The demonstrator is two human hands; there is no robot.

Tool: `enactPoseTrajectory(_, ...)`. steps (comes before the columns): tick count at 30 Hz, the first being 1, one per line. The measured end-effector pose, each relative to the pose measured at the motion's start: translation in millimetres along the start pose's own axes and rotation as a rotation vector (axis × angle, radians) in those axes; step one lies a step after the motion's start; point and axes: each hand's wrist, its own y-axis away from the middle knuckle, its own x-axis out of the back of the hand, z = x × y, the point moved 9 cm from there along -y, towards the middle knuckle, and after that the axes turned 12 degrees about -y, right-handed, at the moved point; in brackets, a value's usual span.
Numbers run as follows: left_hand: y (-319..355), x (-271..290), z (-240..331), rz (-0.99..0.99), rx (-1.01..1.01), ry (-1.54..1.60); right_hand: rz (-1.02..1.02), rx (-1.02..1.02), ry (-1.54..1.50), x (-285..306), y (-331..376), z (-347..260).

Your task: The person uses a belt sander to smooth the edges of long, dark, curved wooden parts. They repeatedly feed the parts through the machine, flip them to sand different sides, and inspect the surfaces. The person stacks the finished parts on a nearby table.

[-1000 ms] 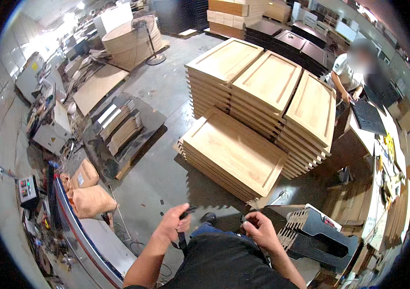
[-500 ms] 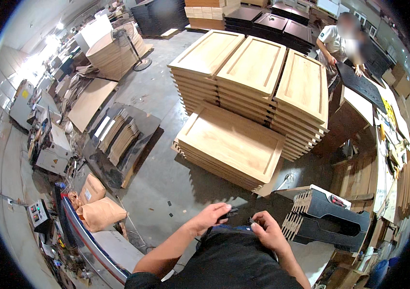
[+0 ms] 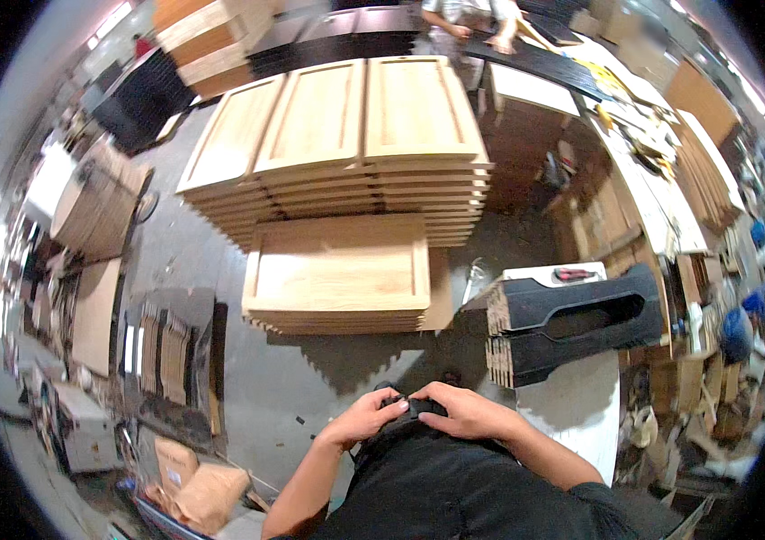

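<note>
At my waist, in front of my black shirt (image 3: pixel 454 486), both hands have come together on a small black object (image 3: pixel 420 409), perhaps part of a belt or strap; its exact kind does not show. My left hand (image 3: pixel 366 419) is closed on its left side, thumb pressed on top. My right hand (image 3: pixel 469 412) grips the other side with bent fingers. The nearest wooden thing is a low stack of pale wood panels (image 3: pixel 337 265) beyond the hands. To the right lie black panels (image 3: pixel 571 346) with cut-out openings, a red-handled tool (image 3: pixel 575 274) behind them.
Tall stacks of framed wood panels (image 3: pixel 324 117) stand behind the low one. Brown paper sacks (image 3: pixel 209 495) sit at the lower left, near a pallet of thin boards (image 3: pixel 165 353). A co-worker (image 3: pixel 468 22) handles a black panel (image 3: pixel 535 70) at the far bench.
My view has turned rightward, so the stacks appear further left. My hands, apart before with black pieces in each, have met at my waist.
</note>
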Motion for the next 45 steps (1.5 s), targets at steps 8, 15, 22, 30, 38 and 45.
enactPoseTrajectory(8, -19.1, -9.9, -0.9, -0.111, -0.017, -0.07, 0.051, 0.07, 0.051, 0.6, 14.7, 7.9)
enactPoseTrajectory(15, -15.5, -12.3, 17.0, -0.087, 0.043, -0.015, 0.175, 0.124, 0.0, 13.6, 25.6, 5.8)
enactPoseTrajectory(22, -18.4, -16.5, 16.0, -0.129, -0.002, 0.056, 0.233, 0.212, -0.023, 23.9, 31.2, 0.3)
enactPoseTrajectory(30, -14.3, -14.7, 22.8, -0.138, -0.085, 0.072, 0.162, 0.187, -0.065, 24.9, 20.9, 2.4)
enactPoseTrajectory(38, -13.9, -13.7, 26.5, -0.062, -0.166, 0.072, 0.202, 0.209, -0.102, 21.6, 18.0, -5.5)
enactPoseTrajectory(45, -15.9, -12.2, 28.8, -0.062, -0.223, -0.004, 0.174, 0.17, -0.073, 19.8, 13.0, -1.7)
